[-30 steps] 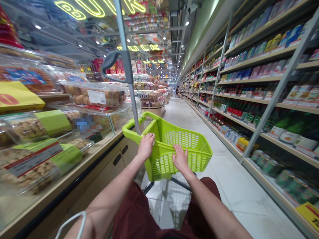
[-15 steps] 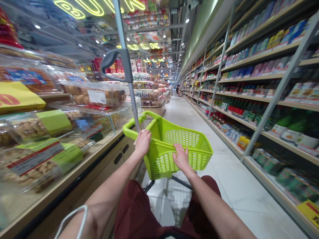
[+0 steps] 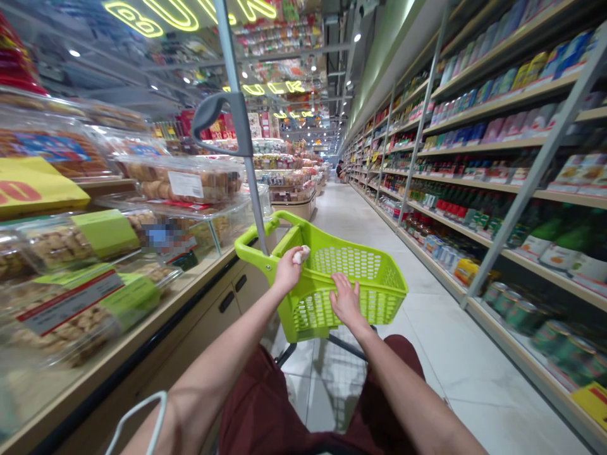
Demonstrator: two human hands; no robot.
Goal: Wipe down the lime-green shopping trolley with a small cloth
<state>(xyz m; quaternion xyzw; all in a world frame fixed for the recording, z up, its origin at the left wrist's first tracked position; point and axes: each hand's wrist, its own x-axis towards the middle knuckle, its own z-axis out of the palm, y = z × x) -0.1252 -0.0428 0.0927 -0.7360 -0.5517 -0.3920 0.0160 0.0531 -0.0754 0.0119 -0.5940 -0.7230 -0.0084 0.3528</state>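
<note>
A bright green plastic shopping cart basket (image 3: 353,303) with perforated sides stands in front of my knees. My left hand (image 3: 287,270) is closed around a crumpled white wipe (image 3: 301,254), held at the basket's near rim, to the right of the handle end. My right hand (image 3: 346,300) lies on the same rim farther right, its fingers stretched out and slightly apart. Rising past the cart's green handle (image 3: 246,248) is a grey pole (image 3: 257,208), with a dark grey looped grip (image 3: 222,125) on it.
On the left, a display counter (image 3: 190,322) carries clear packs of baked snacks (image 3: 183,180). Tall shelves (image 3: 493,183) of bottles and cans line the right. White floor tiles (image 3: 427,316) run between them, and a person (image 3: 340,170) is far down the aisle.
My left hand has moved right along the rim, away from the pole's base, and the white wipe now shows in its fingers. My right hand has stayed on the rim.
</note>
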